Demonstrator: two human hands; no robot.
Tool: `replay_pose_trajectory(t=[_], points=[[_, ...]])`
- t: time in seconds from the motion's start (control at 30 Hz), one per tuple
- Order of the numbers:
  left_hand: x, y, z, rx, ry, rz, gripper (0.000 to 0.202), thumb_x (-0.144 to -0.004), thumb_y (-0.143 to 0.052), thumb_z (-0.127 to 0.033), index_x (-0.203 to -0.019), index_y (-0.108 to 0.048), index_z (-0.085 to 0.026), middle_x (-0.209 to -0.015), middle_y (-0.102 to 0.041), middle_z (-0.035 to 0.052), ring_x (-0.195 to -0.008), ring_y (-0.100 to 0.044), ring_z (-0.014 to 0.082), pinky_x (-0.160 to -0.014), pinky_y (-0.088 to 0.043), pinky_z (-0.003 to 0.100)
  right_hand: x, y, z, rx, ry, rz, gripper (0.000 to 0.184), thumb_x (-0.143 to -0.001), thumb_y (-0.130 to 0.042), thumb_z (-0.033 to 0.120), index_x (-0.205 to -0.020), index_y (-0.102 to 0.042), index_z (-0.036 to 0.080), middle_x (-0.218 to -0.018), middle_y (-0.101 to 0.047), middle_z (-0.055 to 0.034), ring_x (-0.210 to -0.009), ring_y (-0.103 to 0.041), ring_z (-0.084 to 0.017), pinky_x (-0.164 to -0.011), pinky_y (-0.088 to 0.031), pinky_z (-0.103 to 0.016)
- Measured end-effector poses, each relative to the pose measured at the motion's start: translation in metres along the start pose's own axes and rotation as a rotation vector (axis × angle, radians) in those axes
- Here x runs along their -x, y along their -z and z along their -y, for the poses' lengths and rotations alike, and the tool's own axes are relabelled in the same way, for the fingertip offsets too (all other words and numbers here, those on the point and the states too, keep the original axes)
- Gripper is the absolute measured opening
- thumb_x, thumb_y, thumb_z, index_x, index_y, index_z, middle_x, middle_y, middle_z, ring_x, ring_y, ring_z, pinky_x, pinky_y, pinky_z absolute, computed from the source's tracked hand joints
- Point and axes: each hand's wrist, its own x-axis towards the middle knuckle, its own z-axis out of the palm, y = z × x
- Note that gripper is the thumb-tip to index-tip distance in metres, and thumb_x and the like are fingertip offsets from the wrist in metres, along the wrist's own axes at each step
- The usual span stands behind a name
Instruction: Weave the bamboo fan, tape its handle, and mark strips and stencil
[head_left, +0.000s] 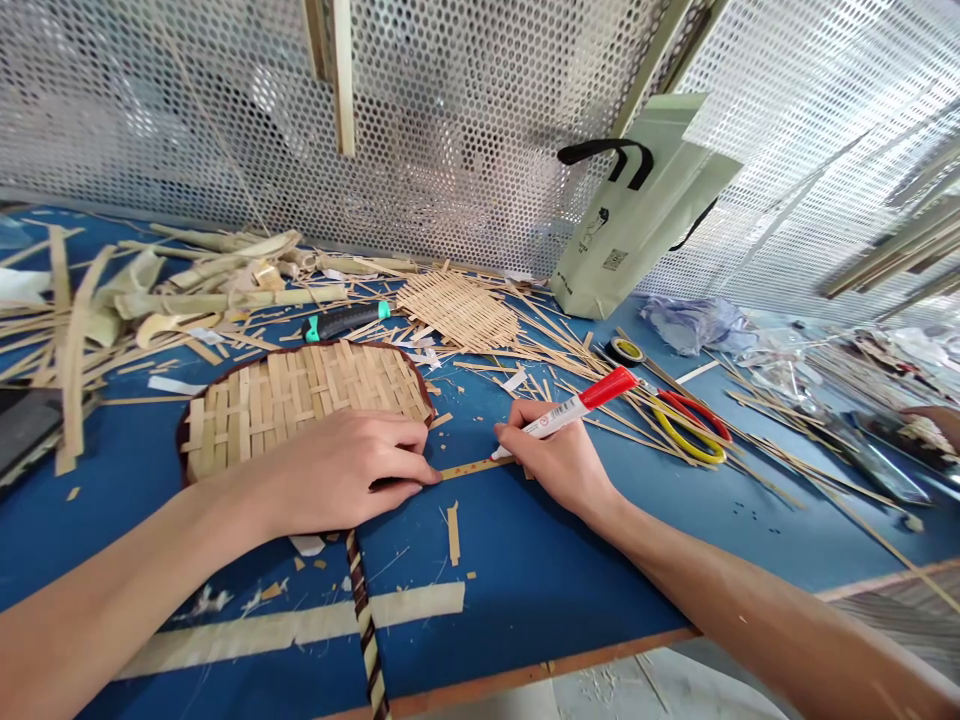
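My left hand (341,470) lies palm down on the near edge of a woven bamboo fan (300,395), its fingertips pinching the end of a thin bamboo strip (469,467) flat on the blue table. My right hand (559,458) grips a white marker with a red cap (570,408), whose tip touches that strip. The fan's dark striped handle (365,620) runs toward me.
A second woven mat (457,310), loose bamboo slats and shavings cover the far table. Red and yellow scissors (686,425), a tape roll (626,350), a green-handled knife (345,320) and a pale bag (637,210) lie beyond. Perforated metal wall (465,110) behind.
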Motion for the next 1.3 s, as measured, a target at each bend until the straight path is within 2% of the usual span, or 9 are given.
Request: replay_pose_trajectory(t=[0.53,0.7,1.0,1.3], points=[[0.0003,0.0002,0.0004,-0.007,0.002,0.003,0.026,-0.101,-0.066,-0.014,-0.110,-0.085,-0.029,-0.094,-0.074,0.0007,-0.085,-0.072,0.0172,-0.074,-0.051,0.028,0.0009,-0.0004,0.0012,-0.023,-0.007,-0.017,0.028,-0.077,-0.066,0.035,-0.055,-0.050,0.025,-0.050,-0.056,0.0039,-0.048,-0.048,-0.014,-0.048,-0.035,-0.029],[0.0010,-0.0001,0.0004,0.002,0.006,0.003,0.025,-0.102,-0.066,-0.014,-0.111,-0.084,-0.028,-0.096,-0.075,0.0010,-0.086,-0.073,0.0174,-0.075,-0.052,0.029,0.0029,-0.0007,0.0004,0.002,0.032,-0.007,0.029,-0.078,-0.066,0.036,-0.056,-0.050,0.025,-0.050,-0.053,0.0045,-0.050,-0.044,-0.013,-0.049,-0.031,-0.029],[0.0008,0.0005,0.0001,0.021,0.012,0.013,0.025,-0.101,-0.067,-0.013,-0.110,-0.084,-0.028,-0.096,-0.075,0.0009,-0.087,-0.073,0.0180,-0.075,-0.051,0.028,0.0011,0.0000,-0.0014,0.034,0.034,0.045,0.028,-0.080,-0.065,0.036,-0.057,-0.052,0.025,-0.054,-0.056,0.0038,-0.054,-0.045,-0.014,-0.052,-0.030,-0.031],[0.0005,0.0001,0.0006,0.025,0.011,0.009,0.024,-0.101,-0.066,-0.014,-0.109,-0.084,-0.029,-0.095,-0.075,0.0009,-0.087,-0.073,0.0176,-0.076,-0.052,0.028,0.0014,-0.0004,0.0010,0.048,0.012,0.033,0.028,-0.079,-0.064,0.036,-0.057,-0.051,0.025,-0.054,-0.058,0.0028,-0.054,-0.047,-0.015,-0.052,-0.032,-0.030]])
